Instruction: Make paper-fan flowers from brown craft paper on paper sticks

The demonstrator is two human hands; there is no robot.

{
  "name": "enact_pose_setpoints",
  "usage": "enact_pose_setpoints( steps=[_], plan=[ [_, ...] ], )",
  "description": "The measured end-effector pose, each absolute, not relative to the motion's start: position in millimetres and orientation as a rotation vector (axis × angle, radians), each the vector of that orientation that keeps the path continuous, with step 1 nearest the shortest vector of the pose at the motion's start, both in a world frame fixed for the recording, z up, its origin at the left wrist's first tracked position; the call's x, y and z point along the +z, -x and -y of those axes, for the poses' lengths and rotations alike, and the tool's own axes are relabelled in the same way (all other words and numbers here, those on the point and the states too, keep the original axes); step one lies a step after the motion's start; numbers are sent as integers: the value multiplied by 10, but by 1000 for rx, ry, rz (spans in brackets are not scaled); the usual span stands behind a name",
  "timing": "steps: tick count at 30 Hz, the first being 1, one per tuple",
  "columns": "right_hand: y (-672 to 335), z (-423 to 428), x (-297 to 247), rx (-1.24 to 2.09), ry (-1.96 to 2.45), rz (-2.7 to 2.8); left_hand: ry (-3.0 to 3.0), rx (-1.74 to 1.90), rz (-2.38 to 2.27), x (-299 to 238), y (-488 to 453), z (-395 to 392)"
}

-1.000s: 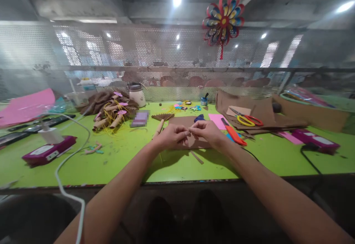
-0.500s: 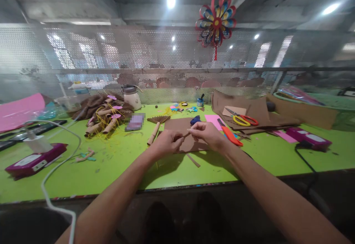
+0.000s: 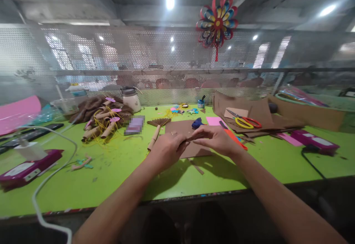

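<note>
Between my two hands is a narrow strip of folded brown paper [image 3: 195,136], pleated in thin layers. My left hand [image 3: 169,147] is closed on its left end, and my right hand [image 3: 219,139] pinches the other end between thumb and fingers. Below them a flat brown paper sheet [image 3: 194,151] lies on the green table [image 3: 116,173]. Just beyond my right hand sits a dark blue crumpled item [image 3: 197,123]. A pleated brown paper fan [image 3: 159,122] and a paper tube [image 3: 154,137] lie beyond my left hand. An orange-handled cutter [image 3: 235,139] is partly hidden by my right hand.
Left stand a pile of brown paper tubes with yellow strands [image 3: 107,125], a jug [image 3: 131,99] and a purple power block [image 3: 31,166] with a white cable [image 3: 52,179]. Scissors [image 3: 244,122] rest on brown sheets at right, near another purple block [image 3: 314,141].
The folded brown paper now shows more of its pleated layers between my hands. My left hand has turned so its back faces up, and both hands sit slightly further right.
</note>
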State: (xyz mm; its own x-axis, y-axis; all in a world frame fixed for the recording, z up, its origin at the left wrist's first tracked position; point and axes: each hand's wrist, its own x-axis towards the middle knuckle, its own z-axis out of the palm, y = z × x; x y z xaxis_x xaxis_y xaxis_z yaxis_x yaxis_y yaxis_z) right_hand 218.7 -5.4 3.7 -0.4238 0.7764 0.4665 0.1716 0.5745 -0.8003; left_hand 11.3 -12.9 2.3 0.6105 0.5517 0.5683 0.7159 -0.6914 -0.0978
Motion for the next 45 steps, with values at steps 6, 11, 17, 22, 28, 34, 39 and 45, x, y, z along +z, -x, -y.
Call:
enact_pose_setpoints(
  steps=[6, 11, 17, 22, 28, 34, 39, 45],
  plan=[
    [-2160, 99, 53, 741, 768, 1970, 2498, -718, 943, 50, -121, 178],
    [-2149, 116, 24, 830, 740, 1899, 2502, -773, 888, 86, -109, 209],
    [-2136, 175, 53, 771, 763, 1877, 2465, -799, 845, 124, -98, 240],
    [-2132, 202, 80, 823, 727, 1888, 2462, -826, 816, 125, -94, 253],
    [-2130, 213, 88, 774, 723, 1903, 2439, -836, 803, 169, -104, 276],
    [-2130, 203, 77, 752, 752, 1934, 2452, -831, 836, 134, -105, 253],
    [-2122, 192, 57, 765, 787, 1934, 2487, -786, 885, 99, -104, 231],
    [-2099, 219, 79, 912, 807, 1855, 2493, -771, 895, 97, -108, 217]
  ],
)
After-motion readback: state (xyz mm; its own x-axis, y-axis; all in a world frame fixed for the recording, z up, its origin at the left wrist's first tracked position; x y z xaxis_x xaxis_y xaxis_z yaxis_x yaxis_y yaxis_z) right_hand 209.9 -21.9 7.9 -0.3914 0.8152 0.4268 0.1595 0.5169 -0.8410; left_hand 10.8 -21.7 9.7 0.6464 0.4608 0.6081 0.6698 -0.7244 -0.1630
